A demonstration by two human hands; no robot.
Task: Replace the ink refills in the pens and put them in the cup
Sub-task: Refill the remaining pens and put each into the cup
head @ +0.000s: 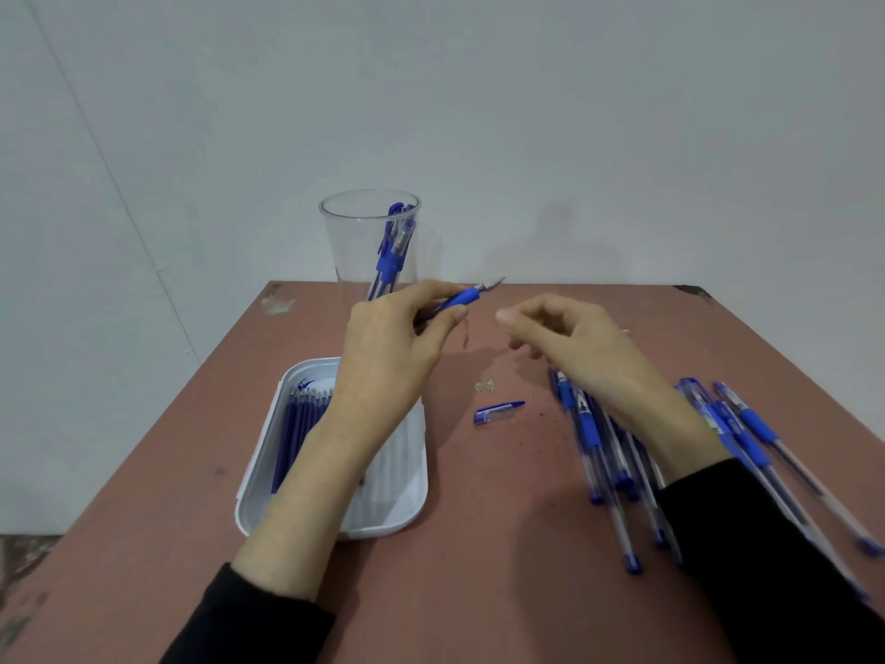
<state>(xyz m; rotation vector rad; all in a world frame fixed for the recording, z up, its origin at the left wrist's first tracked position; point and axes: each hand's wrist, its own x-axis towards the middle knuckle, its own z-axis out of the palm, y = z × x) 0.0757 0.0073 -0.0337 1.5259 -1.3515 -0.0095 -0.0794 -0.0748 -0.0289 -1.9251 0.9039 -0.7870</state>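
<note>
No legible text, brand or no. anywhere; faint marks on pens (756, 422) too blurred to read.

Plain wall, worn table, soft light.
A pale grey-white wall (479, 112) is seen filling the upper half, evenly lit, and a thin slanting seam (96, 160) is picked out down its left side. A reddish-brown table (479, 543) is set against it, scuffed at its far left corner (277, 299) and chipped at its far right corner (693, 291). Mottled floor (24, 553) is glimpsed at lower left.
</note>
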